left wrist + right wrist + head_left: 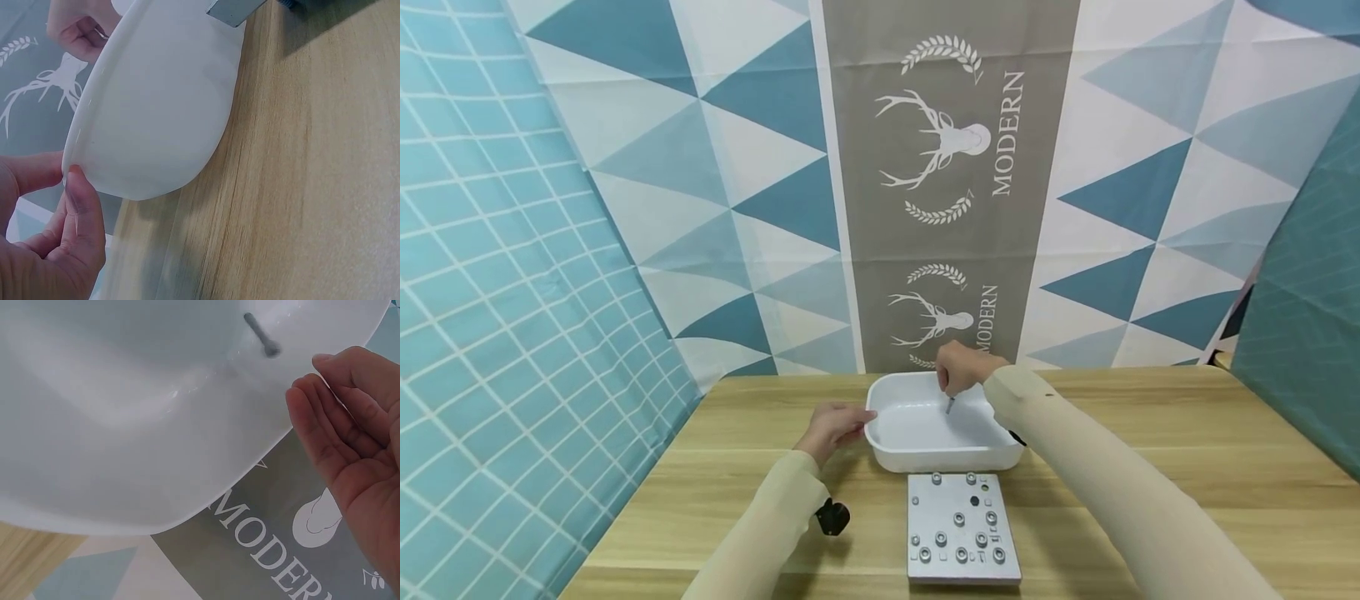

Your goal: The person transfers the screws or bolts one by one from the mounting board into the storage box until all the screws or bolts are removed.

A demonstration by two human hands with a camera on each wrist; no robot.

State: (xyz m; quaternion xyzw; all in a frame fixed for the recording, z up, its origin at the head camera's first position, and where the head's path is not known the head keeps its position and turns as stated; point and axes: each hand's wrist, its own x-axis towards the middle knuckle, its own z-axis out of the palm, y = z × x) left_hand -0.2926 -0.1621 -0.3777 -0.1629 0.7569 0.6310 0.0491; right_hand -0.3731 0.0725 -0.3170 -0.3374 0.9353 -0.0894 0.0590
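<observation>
A white plastic basin [925,460] stands on the wooden table. At its left side my left hand [837,423] pinches the rim between thumb and fingers, plainly seen in the left wrist view. My right hand [961,367] is over the basin's far side, with fingers loosely bent and nothing between them. A small grey socket-head bolt [262,336] shows just off the right fingertips [300,384], against the white inside of the basin. The bolt is apart from the hand in the right wrist view.
Nearer me than the basin lies a silver metal plate [938,510] with several socket-head bolts and small holes in it. A patterned cloth [775,208] hangs behind the table [685,500], and blue checked cloth [490,333] hangs at the left.
</observation>
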